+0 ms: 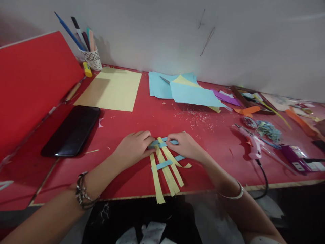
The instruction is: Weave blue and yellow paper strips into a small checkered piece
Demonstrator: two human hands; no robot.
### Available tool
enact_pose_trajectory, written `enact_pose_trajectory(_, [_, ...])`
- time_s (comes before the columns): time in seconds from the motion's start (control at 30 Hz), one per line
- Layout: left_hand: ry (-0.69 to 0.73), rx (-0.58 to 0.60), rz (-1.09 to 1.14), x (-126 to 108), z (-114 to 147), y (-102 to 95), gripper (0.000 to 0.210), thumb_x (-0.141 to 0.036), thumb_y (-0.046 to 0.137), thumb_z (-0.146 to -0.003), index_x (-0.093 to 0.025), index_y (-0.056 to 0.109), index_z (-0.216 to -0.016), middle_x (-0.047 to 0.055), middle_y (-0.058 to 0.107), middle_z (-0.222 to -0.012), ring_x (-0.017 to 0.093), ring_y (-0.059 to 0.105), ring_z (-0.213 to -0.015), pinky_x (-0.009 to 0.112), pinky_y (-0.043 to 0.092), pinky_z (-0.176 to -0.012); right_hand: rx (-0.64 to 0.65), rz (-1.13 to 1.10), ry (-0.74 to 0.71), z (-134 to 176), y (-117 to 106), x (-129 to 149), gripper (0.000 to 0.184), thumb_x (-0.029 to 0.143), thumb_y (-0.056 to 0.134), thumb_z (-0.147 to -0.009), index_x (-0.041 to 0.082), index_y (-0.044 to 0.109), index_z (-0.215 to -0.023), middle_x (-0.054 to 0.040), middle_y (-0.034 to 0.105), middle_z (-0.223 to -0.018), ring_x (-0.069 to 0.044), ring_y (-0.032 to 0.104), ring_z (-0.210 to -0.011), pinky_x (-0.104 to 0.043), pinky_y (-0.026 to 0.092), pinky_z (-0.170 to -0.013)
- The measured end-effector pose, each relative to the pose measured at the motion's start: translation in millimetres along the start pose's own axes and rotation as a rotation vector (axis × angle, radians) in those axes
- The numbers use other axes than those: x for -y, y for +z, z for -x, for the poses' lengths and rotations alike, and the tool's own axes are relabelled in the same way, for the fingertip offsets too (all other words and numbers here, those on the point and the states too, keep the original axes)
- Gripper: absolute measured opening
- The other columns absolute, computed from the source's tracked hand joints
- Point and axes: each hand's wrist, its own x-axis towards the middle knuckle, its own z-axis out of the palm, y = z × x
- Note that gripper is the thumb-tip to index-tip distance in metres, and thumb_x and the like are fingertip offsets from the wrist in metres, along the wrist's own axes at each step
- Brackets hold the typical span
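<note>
Both grips narrow. My left hand (134, 147) pinches the left end of the upper pale-blue paper strips (163, 145); my right hand (186, 145) pinches their right end, thumb against bent forefinger. These blue strips run side to side, right end slightly farther from me. Four long pale-yellow paper strips (168, 176) cross them, long axes running toward me, loose ends fanned; the rightmost curls off to the right.

Pose: forearms angled in from either side, palms down, knuckles up, fingertips facing across a small gap. The crossing lies between the two grips; the yellow tails spread below, toward my lap, the leftmost reaching the near edge of the red tabletop (122, 184). A lower light-blue paper strip (164, 165) crosses these tails.

Farther out: black rectangular phone (72, 131) to the left, large pale-yellow paper sheet (119, 89) behind it, light-blue paper sheets (159, 86) by the wall, pale-pink glue gun (251, 140) to the right.
</note>
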Motion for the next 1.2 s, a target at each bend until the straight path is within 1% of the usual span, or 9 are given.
enact_pose_trajectory(0.23, [-0.018, -0.008, 0.027, -0.6, 1.1, 0.3, 0.027, -0.038, 0.049, -0.082, -0.017, 0.057, -0.096, 0.004, 0.058, -0.085, 0.016, 0.056, -0.072, 0.023, 0.038, -0.053, -0.017, 0.047, 0.023, 0.1, 2.3, 1.2, 0.020, 0.028, 0.044, -0.076, 0.018, 0.047, -0.059, 0.0037, 0.045, -0.054, -0.008, 0.038, -0.051, -0.021, 0.024, -0.050])
enact_pose_trajectory(0.33, [-0.089, -0.009, 0.038, -6.5, 0.8, -0.7, 0.033, -0.045, 0.049, -0.081, -0.015, 0.057, -0.094, 0.005, 0.058, -0.084, 0.016, 0.057, -0.070, 0.023, 0.037, -0.049, -0.017, 0.044, 0.025, 0.4, 3.1, 2.1, 0.021, 0.030, 0.043, -0.078, 0.018, 0.049, -0.062, 0.0033, 0.047, -0.055, -0.008, 0.040, -0.051, -0.021, 0.025, -0.050])
enact_pose_trajectory(0.4, [-0.141, 0.017, 0.027, -12.4, 0.0, -0.7, 0.037, -0.047, 0.049, -0.080, -0.015, 0.056, -0.095, 0.006, 0.057, -0.086, 0.016, 0.058, -0.067, 0.022, 0.034, -0.045, -0.025, 0.037, 0.027, 0.7, 3.6, 3.0, 0.021, 0.030, 0.043, -0.078, 0.018, 0.050, -0.062, 0.0033, 0.048, -0.056, -0.008, 0.041, -0.052, -0.021, 0.025, -0.050])
enact_pose_trajectory(0.53, [-0.195, 0.067, 0.009, -21.3, -2.4, 0.9, 0.034, -0.042, 0.049, -0.080, -0.014, 0.054, -0.098, 0.007, 0.055, -0.089, 0.017, 0.058, -0.065, 0.023, 0.030, -0.040, -0.027, 0.023, 0.025, 1.6, 4.7, 5.1, 0.021, 0.028, 0.043, -0.078, 0.018, 0.050, -0.061, 0.0039, 0.047, -0.054, -0.007, 0.039, -0.050, -0.021, 0.025, -0.049])
enact_pose_trajectory(0.7, [-0.170, 0.055, 0.080, -18.3, -2.5, 1.1, 0.026, -0.033, 0.053, -0.078, -0.016, 0.052, -0.098, 0.005, 0.054, -0.089, 0.015, 0.057, -0.066, 0.022, 0.036, -0.046, -0.040, 0.011, 0.009, 2.0, 5.8, 4.9, 0.021, 0.028, 0.044, -0.078, 0.018, 0.050, -0.061, 0.0034, 0.049, -0.056, -0.008, 0.041, -0.051, -0.020, 0.025, -0.050])
enact_pose_trajectory(0.93, [-0.127, 0.067, 0.198, -12.2, -1.0, -1.0, 0.030, -0.030, 0.053, -0.076, -0.016, 0.051, -0.102, 0.006, 0.054, -0.092, 0.017, 0.057, -0.070, 0.024, 0.040, -0.051, -0.044, 0.014, 0.001, 1.4, 6.1, 2.5, 0.021, 0.026, 0.044, -0.077, 0.018, 0.048, -0.058, 0.0038, 0.049, -0.055, -0.007, 0.040, -0.050, -0.020, 0.025, -0.050])
enact_pose_trajectory(1.1, [-0.148, 0.039, 0.207, -14.1, -2.2, -1.7, 0.028, -0.037, 0.047, -0.081, -0.016, 0.053, -0.098, 0.005, 0.055, -0.090, 0.016, 0.057, -0.070, 0.023, 0.039, -0.050, -0.031, 0.026, 0.007, 1.9, 5.0, 4.3, 0.020, 0.026, 0.045, -0.077, 0.018, 0.049, -0.060, 0.0039, 0.049, -0.055, -0.007, 0.041, -0.051, -0.020, 0.025, -0.050])
enact_pose_trajectory(1.2, [-0.177, 0.032, 0.165, -15.2, -3.4, 0.3, 0.022, -0.033, 0.047, -0.082, -0.016, 0.054, -0.095, 0.004, 0.055, -0.088, 0.015, 0.057, -0.067, 0.023, 0.035, -0.047, -0.032, 0.030, 0.003, 2.3, 4.6, 5.0, 0.019, 0.025, 0.045, -0.077, 0.018, 0.048, -0.059, 0.0041, 0.047, -0.054, -0.007, 0.040, -0.051, -0.020, 0.024, -0.050])
